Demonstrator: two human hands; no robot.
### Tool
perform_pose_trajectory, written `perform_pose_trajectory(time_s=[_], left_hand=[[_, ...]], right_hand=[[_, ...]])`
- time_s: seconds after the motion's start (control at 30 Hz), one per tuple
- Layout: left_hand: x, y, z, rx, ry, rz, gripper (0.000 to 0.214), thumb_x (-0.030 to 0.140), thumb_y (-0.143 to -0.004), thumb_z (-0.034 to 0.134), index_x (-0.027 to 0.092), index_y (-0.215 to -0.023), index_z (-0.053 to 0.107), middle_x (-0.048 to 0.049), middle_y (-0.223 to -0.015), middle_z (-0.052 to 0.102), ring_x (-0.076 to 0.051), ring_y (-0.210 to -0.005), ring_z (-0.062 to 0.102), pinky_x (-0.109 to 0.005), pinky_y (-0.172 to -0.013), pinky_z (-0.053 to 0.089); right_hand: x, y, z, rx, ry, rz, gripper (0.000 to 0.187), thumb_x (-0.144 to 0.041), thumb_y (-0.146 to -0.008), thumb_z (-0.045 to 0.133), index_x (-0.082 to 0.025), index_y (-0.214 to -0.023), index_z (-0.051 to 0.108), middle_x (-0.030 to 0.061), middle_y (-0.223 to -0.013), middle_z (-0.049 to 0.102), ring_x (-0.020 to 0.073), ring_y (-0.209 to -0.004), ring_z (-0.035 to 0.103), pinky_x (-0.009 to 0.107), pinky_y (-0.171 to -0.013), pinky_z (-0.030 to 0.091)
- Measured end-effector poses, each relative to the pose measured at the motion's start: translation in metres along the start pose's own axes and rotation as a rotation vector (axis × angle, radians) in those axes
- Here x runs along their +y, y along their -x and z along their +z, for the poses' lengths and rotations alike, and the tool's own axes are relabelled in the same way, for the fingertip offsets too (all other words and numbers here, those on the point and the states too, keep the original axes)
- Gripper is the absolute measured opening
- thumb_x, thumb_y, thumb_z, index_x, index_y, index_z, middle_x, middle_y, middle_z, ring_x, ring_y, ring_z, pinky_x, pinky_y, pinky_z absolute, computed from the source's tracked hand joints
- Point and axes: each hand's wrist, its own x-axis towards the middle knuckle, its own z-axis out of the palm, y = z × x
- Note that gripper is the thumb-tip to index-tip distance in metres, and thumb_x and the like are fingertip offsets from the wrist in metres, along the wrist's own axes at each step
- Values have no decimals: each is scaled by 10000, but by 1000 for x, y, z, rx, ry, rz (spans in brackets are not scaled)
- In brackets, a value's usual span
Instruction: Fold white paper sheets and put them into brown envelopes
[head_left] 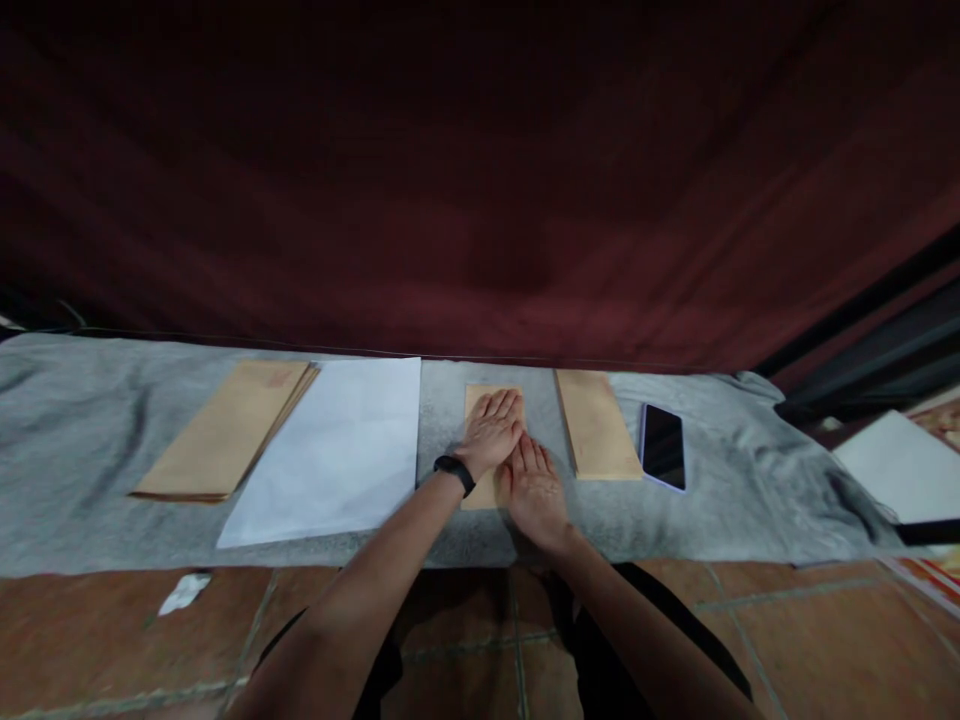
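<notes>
Left hand (pixel 491 432) lay open and flat on brown envelope (pixel 474 400). Right hand (pixel 534 490) was open and flat at its right edge, touching the left. The envelope lay on grey cloth (pixel 75 440), between white sheet (pixel 337 450) and second envelope (pixel 596 425).

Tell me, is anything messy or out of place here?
A small white paper scrap lies on the tiled floor, off the grey cloth. The stack of brown envelopes sits slanted with fanned edges. The envelope under the left hand and right hand lies straight.
</notes>
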Motion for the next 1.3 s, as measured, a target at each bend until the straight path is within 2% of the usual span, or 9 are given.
perform_pose_trajectory(time_s=[0.1, 0.2, 0.37, 0.5, 0.67, 0.83, 1.03, 1.3], left_hand=[[-1, -13, 1, -10, 11, -46, 551, 291, -1006, 276, 196, -1543, 354, -46, -1616, 364, -205, -1508, 275, -459, -1251, 158], [-1, -16, 0, -25, 16, -59, 544, 302, -1012, 266, 220, -1542, 358, -27, -1613, 373, -202, -1508, 274, -454, -1251, 154], [-3, -8, 0, -19, -2, -6, 550, 292, -1016, 261, 187, -1549, 341, -47, -1619, 360, -200, -1510, 265, -429, -1250, 164], [-3, 2, 0, -25, -15, 23, 545, 295, -1022, 265, 165, -1544, 348, -68, -1615, 365, -207, -1511, 265, -424, -1249, 176], [1, 16, -3, -41, -34, 56, 534, 276, -1026, 270, 129, -1532, 360, -90, -1616, 359, -203, -1512, 265, -419, -1252, 175], [10, 34, -6, -51, -38, 59, 520, 252, -1029, 278, 132, -1526, 370, -88, -1628, 331, -194, -1516, 260, -419, -1259, 165], [20, 59, -1, 3, 1, 76, 527, 275, -1018, 291, 120, -1511, 389, -118, -1603, 376, -215, -1504, 294, -446, -1249, 200], [34, 92, -8, -33, 28, 104, 582, 286, -993, 325, 95, -1542, 302, -160, -1610, 345, -229, -1518, 258, -457, -1237, 232]], right_hand=[[-1, -1, -1, 2, 1, -8, 482, -233, -985, 428, -45, -1425, 490, 245, -1488, 496, 338, -1352, 504, 515, -1143, 355], [-1, -1, -2, 28, 22, -18, 433, -212, -978, 440, -70, -1382, 505, 234, -1449, 537, 322, -1314, 530, 489, -1124, 381], [7, -9, -14, -32, -20, 13, 332, -133, -966, 406, -130, -1255, 569, 169, -1293, 644, 261, -1157, 612, 387, -1046, 446], [17, -18, -28, -99, -104, 34, 325, -78, -945, 409, -148, -1192, 608, 122, -1174, 693, 217, -1069, 649, 305, -962, 477], [23, -25, -33, -131, -164, 82, 332, -30, -908, 440, -190, -1092, 665, 91, -1151, 718, 182, -1001, 690, 239, -881, 482], [23, -27, -36, -137, -217, 116, 284, -88, -942, 441, -210, -942, 698, 75, -1125, 730, 171, -927, 705, 226, -818, 486], [25, -28, -39, -149, -159, 115, 258, -131, -964, 448, -221, -989, 688, 65, -1069, 739, 175, -946, 700, 236, -812, 482], [25, -26, -34, -118, -118, 111, 272, -167, -976, 434, -235, -1039, 690, 78, -1086, 734, 188, -956, 698, 266, -823, 490]])
